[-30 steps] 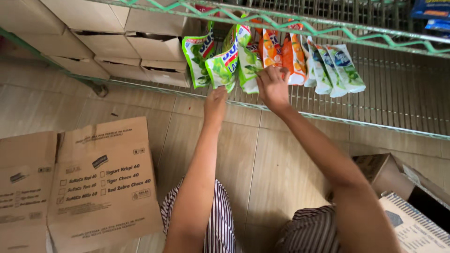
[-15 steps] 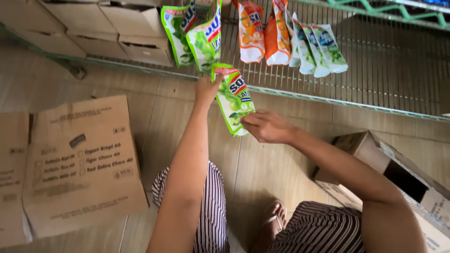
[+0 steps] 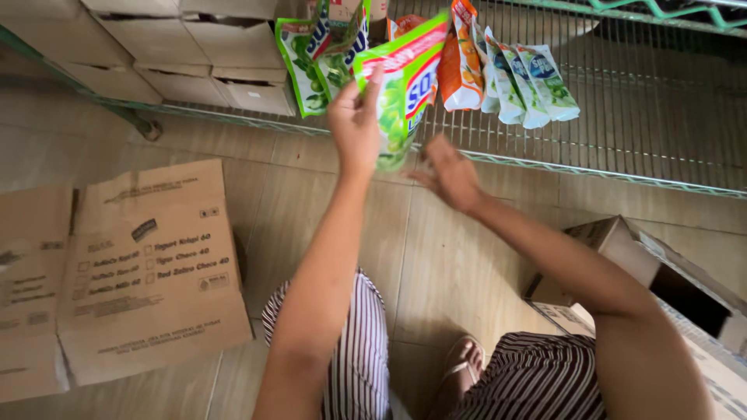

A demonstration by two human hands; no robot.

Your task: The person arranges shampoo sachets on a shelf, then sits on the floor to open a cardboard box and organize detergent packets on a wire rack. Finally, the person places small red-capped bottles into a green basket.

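Observation:
My left hand (image 3: pixel 354 124) grips a green refill pouch (image 3: pixel 405 82) and holds it up in front of a low wire shelf (image 3: pixel 638 117). My right hand (image 3: pixel 451 175) hovers just below and right of that pouch, fingers apart, holding nothing. On the shelf behind stand more pouches: green ones (image 3: pixel 315 54) at the left, an orange one (image 3: pixel 461 66) in the middle and pale green-white ones (image 3: pixel 533 82) at the right.
Closed cardboard boxes (image 3: pixel 187 39) sit on the shelf at the left. Flattened cartons (image 3: pixel 148 264) lie on the tiled floor at my left. An open cardboard box (image 3: pixel 661 272) stands at my right. My knees in striped cloth and a sandalled foot (image 3: pixel 463 365) show below.
My left hand has lifted the green pouch up toward the shelf. My right hand has let go of it and dropped slightly away.

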